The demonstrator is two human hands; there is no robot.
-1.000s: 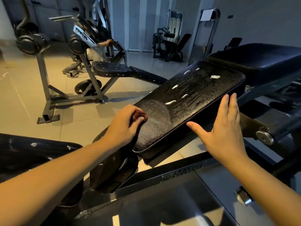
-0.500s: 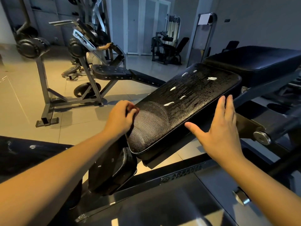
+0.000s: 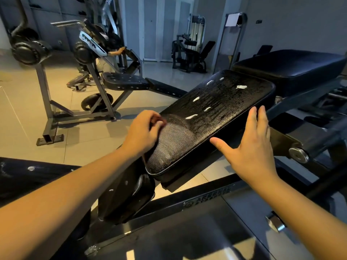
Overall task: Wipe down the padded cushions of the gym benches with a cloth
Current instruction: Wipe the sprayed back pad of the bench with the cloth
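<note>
Reddish cloth (image 3: 159, 120), gripped by left fingers (image 3: 156, 128), has slid to the cushion (image 3: 216, 113) edge; right fingers (image 3: 253, 119) stay straight.

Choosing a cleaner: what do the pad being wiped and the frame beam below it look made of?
Pad: black vinyl or leather-like cover, with pebbled grain, glossy where wet, and a piped edge seam. Frame beam: likely painted steel, flat black, with square edges and a printed label.
</note>
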